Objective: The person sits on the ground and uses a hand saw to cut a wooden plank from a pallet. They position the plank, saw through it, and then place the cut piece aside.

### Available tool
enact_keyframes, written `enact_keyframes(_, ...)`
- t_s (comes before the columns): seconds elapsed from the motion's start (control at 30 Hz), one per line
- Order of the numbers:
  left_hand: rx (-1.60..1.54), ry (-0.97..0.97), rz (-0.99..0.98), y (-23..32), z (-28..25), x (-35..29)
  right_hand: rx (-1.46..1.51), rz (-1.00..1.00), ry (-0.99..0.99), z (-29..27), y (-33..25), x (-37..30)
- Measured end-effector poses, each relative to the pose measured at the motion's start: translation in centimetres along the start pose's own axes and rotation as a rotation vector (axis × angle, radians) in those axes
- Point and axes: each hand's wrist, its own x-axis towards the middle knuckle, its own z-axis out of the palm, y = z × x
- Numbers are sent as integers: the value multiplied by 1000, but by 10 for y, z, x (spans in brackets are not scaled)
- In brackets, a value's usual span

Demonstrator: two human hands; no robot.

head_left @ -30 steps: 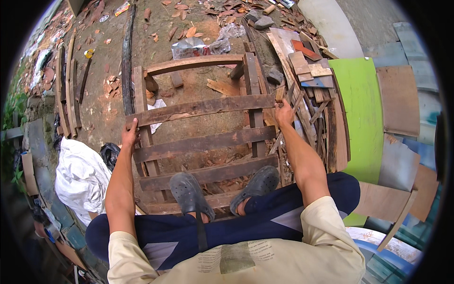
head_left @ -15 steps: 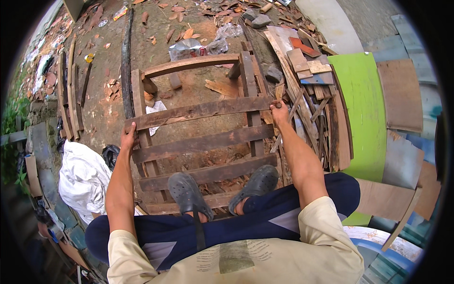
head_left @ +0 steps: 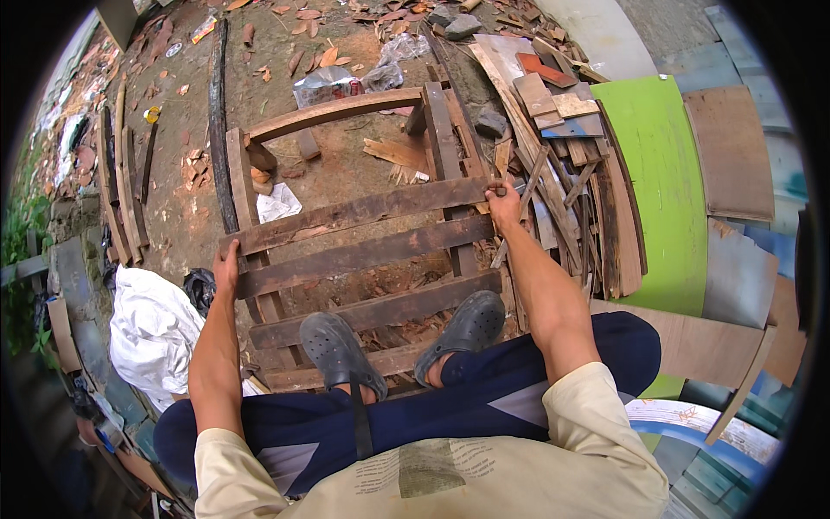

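Note:
A worn wooden pallet frame (head_left: 363,255) lies on bare dirt below me, with several dark slats across two side rails. My left hand (head_left: 226,264) grips the left end of one slat (head_left: 354,211). At that same slat's right end, my right hand (head_left: 503,201) is closed around it. Both my feet in dark clogs (head_left: 339,348) (head_left: 462,329) stand on the nearer slats. My legs in dark blue trousers and a cream shirt fill the lower part of the view.
A heap of scrap planks and boards (head_left: 562,164) lies right of the pallet, beside a bright green panel (head_left: 666,182). A white sack (head_left: 151,333) lies at the left. Loose planks (head_left: 121,182), plastic wrap (head_left: 324,85) and dry leaves are scattered on the dirt.
Both hands have drawn nearer to me along with the slat they hold. The feet have stayed where they were.

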Motion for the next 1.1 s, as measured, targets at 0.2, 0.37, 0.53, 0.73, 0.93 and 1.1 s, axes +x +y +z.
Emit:
enact_keyframes(0.2,37,-120,12,19,-10,-36,44,48,-25,-20,25,-5)
enact_keyframes(0.37,107,-199,-4,14,-34,-33,-41,48,-44,-26,-4,-31)
enact_keyframes(0.53,192,-233,-144,13,-31,-12,83,112,-80,-33,26,-10)
enact_keyframes(0.73,343,-221,-94,25,-36,-21,22,35,-75,-24,51,-2)
enact_keyframes(0.93,411,-205,-118,3,-48,-1,168,-17,-104,3,77,16)
enact_keyframes(1.1,318,-226,-201,20,-39,-26,93,6,-121,-7,90,16)
